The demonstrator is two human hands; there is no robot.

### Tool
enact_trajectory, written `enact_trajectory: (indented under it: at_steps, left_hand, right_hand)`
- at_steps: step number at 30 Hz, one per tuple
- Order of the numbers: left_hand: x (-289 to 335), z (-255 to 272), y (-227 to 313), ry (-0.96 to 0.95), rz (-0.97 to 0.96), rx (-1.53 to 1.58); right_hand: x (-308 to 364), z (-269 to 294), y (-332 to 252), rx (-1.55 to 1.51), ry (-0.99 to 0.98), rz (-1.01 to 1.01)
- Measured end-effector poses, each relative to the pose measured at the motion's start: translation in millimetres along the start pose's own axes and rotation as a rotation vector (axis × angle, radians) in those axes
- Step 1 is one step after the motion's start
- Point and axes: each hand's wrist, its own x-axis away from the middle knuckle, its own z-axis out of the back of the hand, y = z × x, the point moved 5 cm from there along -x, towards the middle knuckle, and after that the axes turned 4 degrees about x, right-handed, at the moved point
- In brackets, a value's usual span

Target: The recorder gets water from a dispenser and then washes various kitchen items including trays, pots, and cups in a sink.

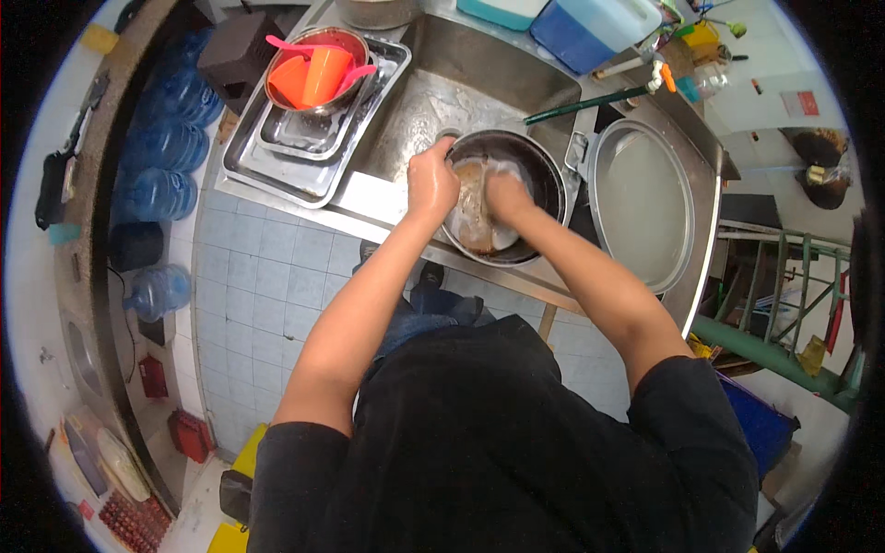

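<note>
A deep round pot (pixel 552 177) with dark inner walls rests tilted toward me at the front edge of the steel sink (pixel 406 111). Brownish, foamy water lies in it. My left hand (pixel 433 184) is closed on the pot's left rim, thumb pointing up along it. Down inside the pot is my right hand (pixel 508 197), curled and pressed into the suds near the bottom. Its fingertips, and whatever they hold, are hidden. Just beyond the pot, a dark green hose (pixel 590 104) runs from the orange-handled tap (pixel 666 77) and ends over the basin.
To the right stands a wide metal pan (pixel 645 207) of cloudy water. Stacked metal trays (pixel 277 175) sit on the left, bearing a metal bowl (pixel 352 39) with orange cups (pixel 324 76) and pink utensils. A blue container (pixel 590 32) is behind the sink. Water jugs (pixel 166 194) line the left wall.
</note>
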Motion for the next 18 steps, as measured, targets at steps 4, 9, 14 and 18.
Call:
enact_trajectory:
  at_steps: [4, 9, 14, 18]
  left_hand:
    - [-0.7, 2.1, 10.7, -0.09, 0.036, 0.011]
    - [9.1, -10.4, 3.3, -0.122, 0.067, -0.04]
    - [16.6, -4.9, -0.1, -0.029, 0.02, -0.034]
    - [12.9, -3.4, 1.3, 0.0, 0.052, -0.02]
  right_hand:
    - [16.6, -27.2, -16.7, -0.011, 0.001, 0.391]
    - [-14.3, 12.0, -27.2, 0.041, 0.041, 0.452]
    - [3.1, 18.6, -7.2, 0.269, 0.026, 0.189]
    - [31.2, -3.4, -22.0, 0.089, -0.351, 0.217]
